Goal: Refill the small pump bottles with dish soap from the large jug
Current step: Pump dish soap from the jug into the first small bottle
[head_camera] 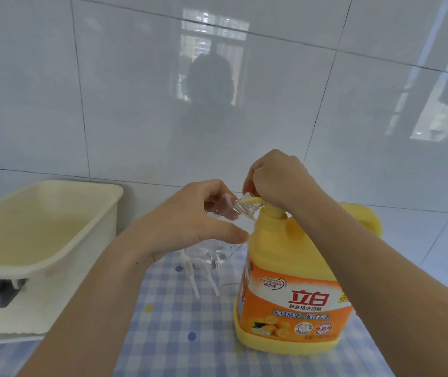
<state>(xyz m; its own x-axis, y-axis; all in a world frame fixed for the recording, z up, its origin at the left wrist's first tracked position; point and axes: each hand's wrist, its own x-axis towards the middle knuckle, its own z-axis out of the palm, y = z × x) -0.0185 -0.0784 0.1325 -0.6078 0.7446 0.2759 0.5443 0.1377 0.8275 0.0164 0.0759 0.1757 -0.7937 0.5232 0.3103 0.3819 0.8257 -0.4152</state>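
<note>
A large yellow jug (293, 303) of dish soap with an orange label stands upright on the checked cloth. My right hand (280, 180) rests curled on top of its yellow pump head, whose spout (255, 200) points left. My left hand (190, 221) grips a small clear bottle (231, 210), tilted, its threaded neck held against the spout. Another clear bottle (206, 254) shows below my left hand, partly hidden. Two white pump tops with long tubes (201, 278) lie on the cloth beneath it.
A cream plastic tub (86, 210) sits at the left on a white stand. The blue-and-white checked cloth (179, 336) covers the counter. Glossy white wall tiles (135, 104) rise close behind everything.
</note>
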